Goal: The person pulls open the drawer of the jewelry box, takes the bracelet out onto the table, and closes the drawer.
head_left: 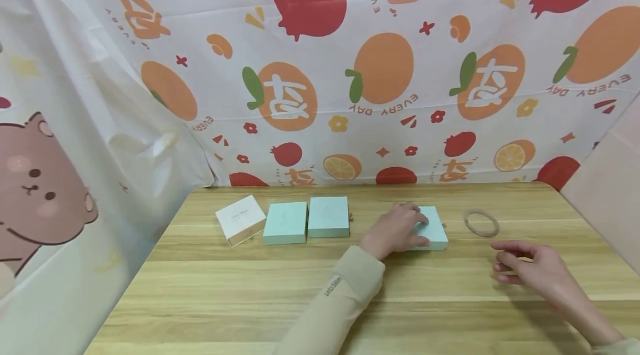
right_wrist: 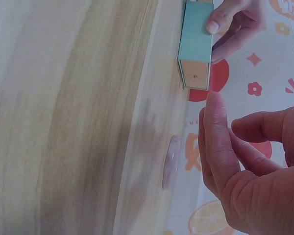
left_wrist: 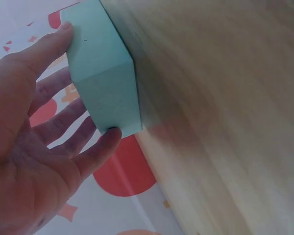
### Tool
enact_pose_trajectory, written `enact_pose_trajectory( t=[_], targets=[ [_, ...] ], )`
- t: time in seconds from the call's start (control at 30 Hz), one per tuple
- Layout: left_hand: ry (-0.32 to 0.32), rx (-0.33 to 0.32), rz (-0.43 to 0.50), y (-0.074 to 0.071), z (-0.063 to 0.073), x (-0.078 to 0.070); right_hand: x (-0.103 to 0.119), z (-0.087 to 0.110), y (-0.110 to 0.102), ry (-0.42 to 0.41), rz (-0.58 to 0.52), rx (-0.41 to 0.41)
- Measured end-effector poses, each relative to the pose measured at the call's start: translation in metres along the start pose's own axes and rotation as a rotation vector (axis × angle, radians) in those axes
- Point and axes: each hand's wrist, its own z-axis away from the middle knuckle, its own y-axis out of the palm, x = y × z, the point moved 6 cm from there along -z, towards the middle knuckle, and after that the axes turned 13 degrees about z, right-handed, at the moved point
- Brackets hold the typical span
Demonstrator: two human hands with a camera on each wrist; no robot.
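While left hand (head_left: pixel 397 230) grips mint box (head_left: pixel 434 227) | right hand (head_left: pixel 532 266) loosely curled, empty | next: steady box, fetch ring (head_left: pixel 481 223).

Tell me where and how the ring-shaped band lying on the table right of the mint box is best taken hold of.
Probably pinch the thin rim of the band on its near side, coming from above with the right hand, the nearer hand. It lies flat on the table with an open centre, so a fingertip can slip inside the loop.
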Motion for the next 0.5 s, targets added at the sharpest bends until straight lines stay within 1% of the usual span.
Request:
enact_pose_trajectory(
  t=[0.27, 0.5],
  targets=[
    [0.000, -0.004, 0.014, 0.002, -0.012, -0.007, 0.000, -0.001, -0.004, 0.001, 0.012, 0.000],
    [-0.009, 0.005, 0.002, 0.004, -0.020, -0.010, 0.000, -0.002, -0.007, -0.001, 0.012, -0.002]
  ],
)
